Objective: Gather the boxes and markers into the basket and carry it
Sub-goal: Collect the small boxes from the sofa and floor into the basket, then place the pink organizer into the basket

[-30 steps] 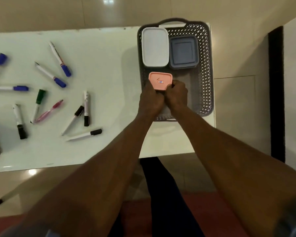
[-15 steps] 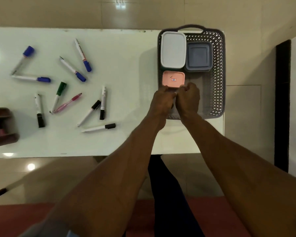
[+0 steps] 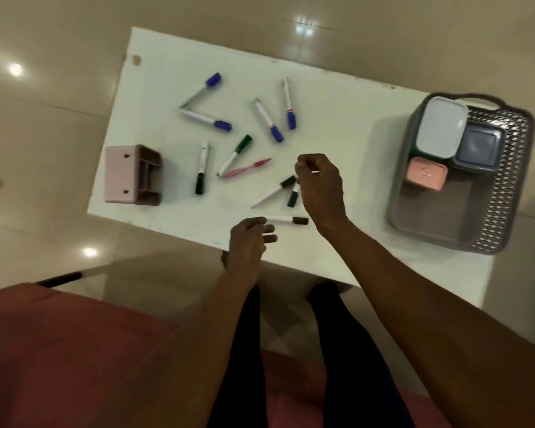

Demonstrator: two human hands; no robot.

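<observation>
Left hand (image 3: 247, 239) loosely curled, holding nothing, its grip just beside the nearest black-capped marker (image 3: 286, 219). Take that one mid-barrel, I'd say. Right hand (image 3: 320, 180) beyond it, likewise curled and holding nothing, above two more black markers (image 3: 274, 190). Ten markers on the counter (image 3: 337, 125), counting the pink pen (image 3: 247, 168). Far right of both grips, the basket (image 3: 504, 186) holds three boxes (image 3: 440, 128).

White table (image 3: 337, 118) with scattered markers (image 3: 272, 120), grey basket (image 3: 501, 199), pink organizer (image 3: 127, 174).
</observation>
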